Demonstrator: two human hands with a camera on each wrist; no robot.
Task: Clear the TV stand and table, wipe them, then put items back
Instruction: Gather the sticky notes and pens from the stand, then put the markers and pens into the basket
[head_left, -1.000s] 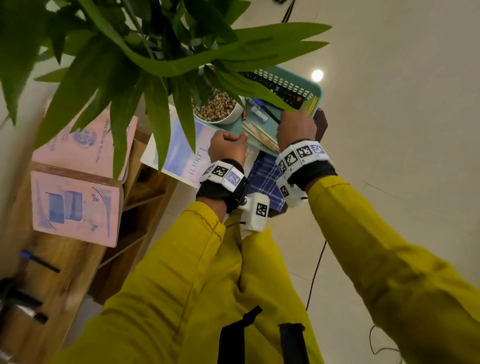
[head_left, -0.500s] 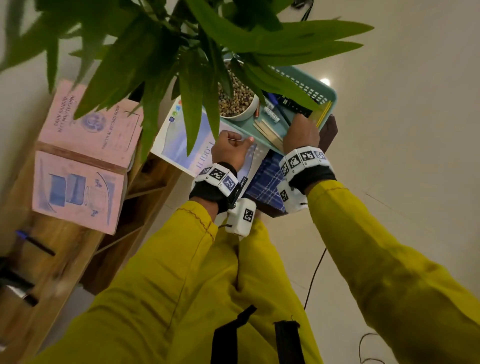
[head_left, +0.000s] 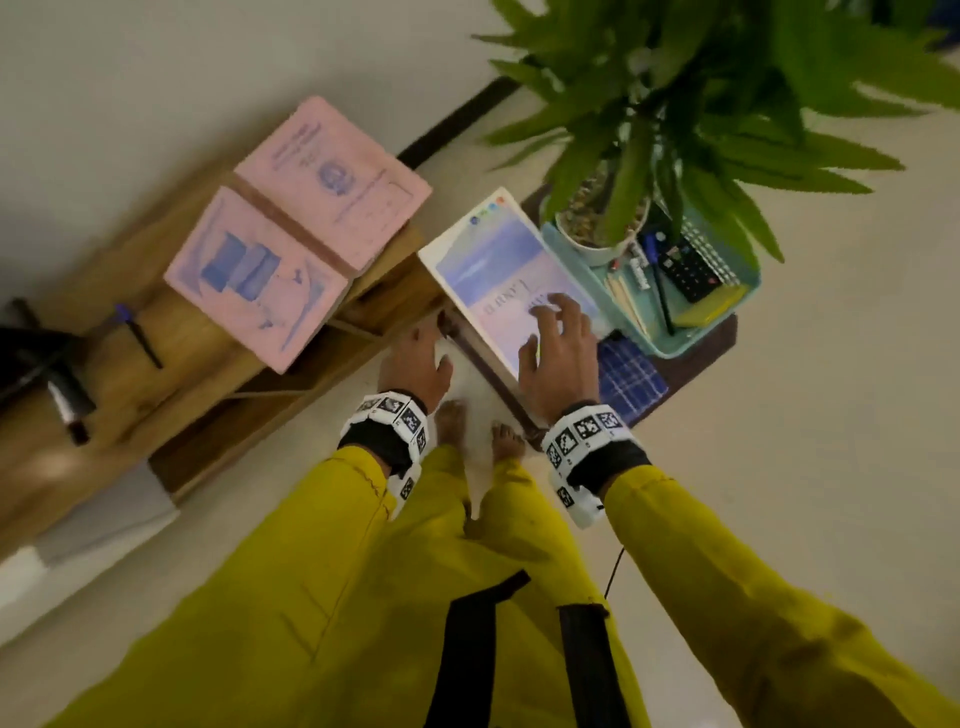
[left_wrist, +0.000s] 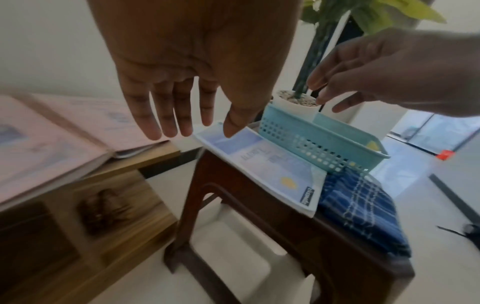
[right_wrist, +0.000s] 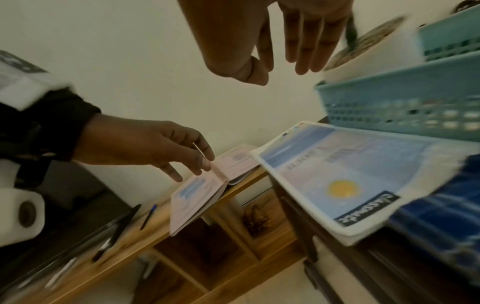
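A small dark wooden table (head_left: 714, 345) carries a blue-and-white notebook (head_left: 493, 270), a folded blue checked cloth (head_left: 631, 379) and a teal basket (head_left: 680, 351). The basket holds a white plant pot (head_left: 592, 249), a black remote (head_left: 685, 270) and pens. My right hand (head_left: 545, 332) hovers over the notebook's near half, fingers spread, holding nothing. My left hand (head_left: 415, 353) hangs empty with straight fingers (left_wrist: 168, 115) over the gap between the table and the wooden TV stand (head_left: 156, 374). An open pink book (head_left: 291, 228) lies on the stand.
A pen (head_left: 137, 335) and dark objects (head_left: 62, 384) lie on the stand's left part. Long green leaves (head_left: 701, 104) spread above the basket. The stand has open shelves (right_wrist: 207, 257) below. A black cable (head_left: 615, 566) runs on the pale floor by my feet.
Both hands have let go at the basket and notebook edge and opened. The left hand has drifted left off the table; the right now hovers over the notebook.
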